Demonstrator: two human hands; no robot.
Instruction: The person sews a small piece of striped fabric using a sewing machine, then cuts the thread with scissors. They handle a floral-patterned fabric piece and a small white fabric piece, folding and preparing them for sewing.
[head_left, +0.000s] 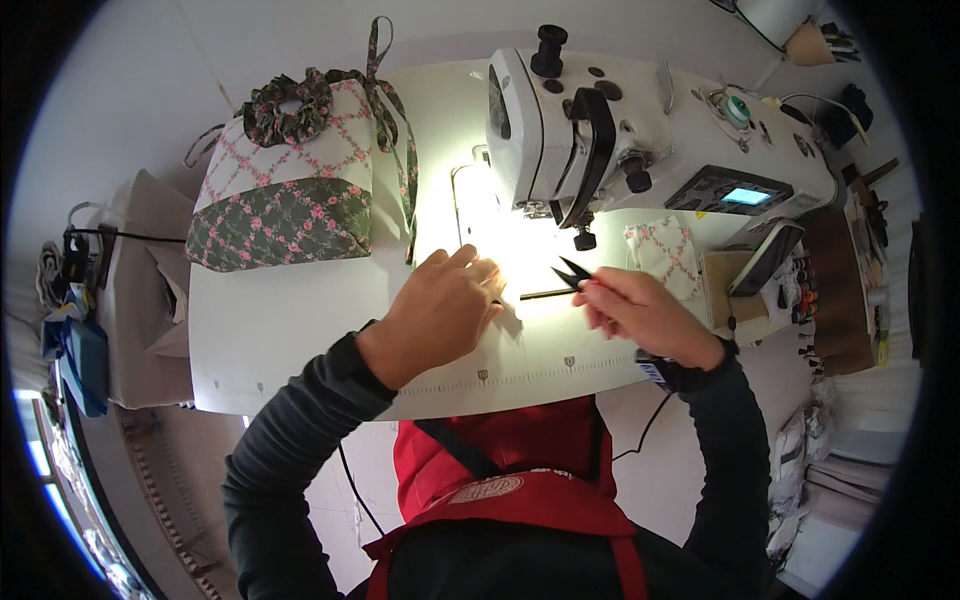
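Observation:
My right hand (646, 313) grips a pair of black thread snips (573, 274). Their two pointed blades are apart and aim left, over the table in front of the needle area. Left of them, my left hand (439, 313) is bent down close to the tabletop with its fingertips drawn together. Glare and the hand itself hide whether anything is pinched there. A white industrial sewing machine (525, 127) stands just beyond both hands, and its lamp washes out the needle plate area. Folded white fabric with a pink floral trellis print (663, 255) lies beyond my right hand.
A floral fabric bag (281, 221) lies at the table's left, with a dark floral scrunchie (289, 109) on it. A smartphone (766, 259) leans at the right near thread spools (805, 289). A ruler scale (525, 369) marks the front edge. A beige fabric bin (142, 315) stands left.

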